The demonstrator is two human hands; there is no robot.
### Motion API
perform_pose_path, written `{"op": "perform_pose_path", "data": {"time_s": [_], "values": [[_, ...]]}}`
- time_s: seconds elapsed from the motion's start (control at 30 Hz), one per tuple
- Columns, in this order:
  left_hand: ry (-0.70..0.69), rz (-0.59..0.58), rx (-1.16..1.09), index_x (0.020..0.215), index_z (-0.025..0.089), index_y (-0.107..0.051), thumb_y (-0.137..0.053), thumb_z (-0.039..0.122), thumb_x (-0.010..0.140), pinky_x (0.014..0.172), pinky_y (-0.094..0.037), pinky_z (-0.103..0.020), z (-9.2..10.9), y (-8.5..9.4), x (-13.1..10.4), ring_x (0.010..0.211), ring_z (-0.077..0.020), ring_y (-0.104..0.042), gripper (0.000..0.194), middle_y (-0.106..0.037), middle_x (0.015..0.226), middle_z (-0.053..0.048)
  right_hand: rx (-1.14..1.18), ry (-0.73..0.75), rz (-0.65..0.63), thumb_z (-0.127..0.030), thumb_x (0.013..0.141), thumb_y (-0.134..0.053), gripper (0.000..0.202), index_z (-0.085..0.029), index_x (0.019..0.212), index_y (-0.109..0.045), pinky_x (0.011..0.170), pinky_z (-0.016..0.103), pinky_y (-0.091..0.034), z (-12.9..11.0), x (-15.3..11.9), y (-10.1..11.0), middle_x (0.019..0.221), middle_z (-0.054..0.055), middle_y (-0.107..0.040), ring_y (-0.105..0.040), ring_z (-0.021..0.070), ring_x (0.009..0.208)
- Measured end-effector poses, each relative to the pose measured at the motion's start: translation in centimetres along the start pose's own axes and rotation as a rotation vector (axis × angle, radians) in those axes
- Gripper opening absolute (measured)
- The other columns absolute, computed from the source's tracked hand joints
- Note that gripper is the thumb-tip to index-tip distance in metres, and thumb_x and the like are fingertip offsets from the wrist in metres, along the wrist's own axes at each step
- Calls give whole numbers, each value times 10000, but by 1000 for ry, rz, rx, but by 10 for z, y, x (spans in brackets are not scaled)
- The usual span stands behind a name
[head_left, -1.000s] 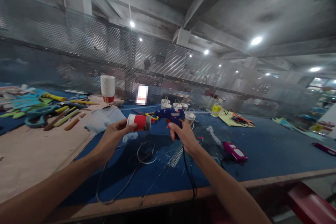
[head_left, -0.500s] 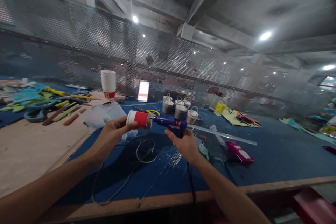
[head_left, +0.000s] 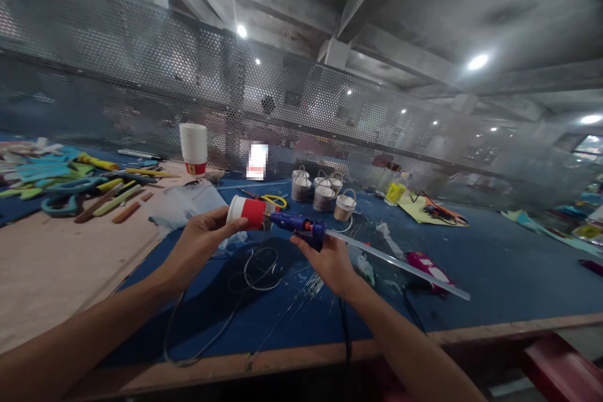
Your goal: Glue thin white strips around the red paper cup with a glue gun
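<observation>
My left hand (head_left: 207, 239) is closed round a red and white paper cup (head_left: 252, 213), held on its side above the blue table. A greyish-brown band of cord or twine wraps the cup's right end. In my right hand (head_left: 330, 260) is a blue hot glue gun (head_left: 296, 223), its nozzle up against the banded end of the cup. Whether the tip touches is hard to make out. A long clear glue stick (head_left: 400, 259) sticks out of the gun's back, slanting down to the right. Below the cup lies a loop of wire (head_left: 261, 270).
Several small wrapped cups with wire handles (head_left: 323, 196) stand behind the gun, near yellow-handled pliers (head_left: 274, 201). A stack of paper cups (head_left: 193, 147), scissors (head_left: 70, 195) and tools are left. A magenta device (head_left: 429, 271) and a yellow-labelled bottle (head_left: 398, 190) are right.
The glue gun has tilted, its back end and glue stick dropping lower, with the nozzle shifting slightly left behind the cup's end. My left hand and the cup have hardly moved.
</observation>
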State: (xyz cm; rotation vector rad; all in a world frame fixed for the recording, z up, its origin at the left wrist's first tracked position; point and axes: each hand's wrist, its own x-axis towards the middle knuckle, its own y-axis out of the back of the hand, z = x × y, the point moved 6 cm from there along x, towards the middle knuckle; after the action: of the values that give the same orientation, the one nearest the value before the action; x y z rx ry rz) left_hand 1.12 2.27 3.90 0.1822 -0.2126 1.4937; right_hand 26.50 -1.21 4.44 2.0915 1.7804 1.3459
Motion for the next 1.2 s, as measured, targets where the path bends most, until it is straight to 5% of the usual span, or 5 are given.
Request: {"op": "perform_pose_path", "data": {"time_s": [0.2,0.6,1.2], "values": [[-25,4,15,1001,270,-869,-860,466,781,896,-575,-361,-3,1,2,1013,-326,-747,295,-852,969,-53,-41,54,1,-508,939,-702,293,-251,1048,-792,850,420,-569,1,-1,-1,951,89,-804,-748,320,916],[-26,-22,22,1050,257,-864,-840,473,818,997,-544,-413,-4,1,2,1060,-335,-733,318,-851,1021,-66,-113,67,-1,-553,966,-680,333,-252,1076,-770,824,391,-540,14,-5,-4,940,84,-793,-736,314,916],[-25,-2,10,1074,227,-859,-868,458,786,919,-557,-384,-2,2,2,1001,-315,-745,370,-855,1009,-74,-39,19,-9,-549,926,-726,286,-267,961,-753,720,336,-532,11,-5,-3,867,56,-777,-724,274,814]]}}
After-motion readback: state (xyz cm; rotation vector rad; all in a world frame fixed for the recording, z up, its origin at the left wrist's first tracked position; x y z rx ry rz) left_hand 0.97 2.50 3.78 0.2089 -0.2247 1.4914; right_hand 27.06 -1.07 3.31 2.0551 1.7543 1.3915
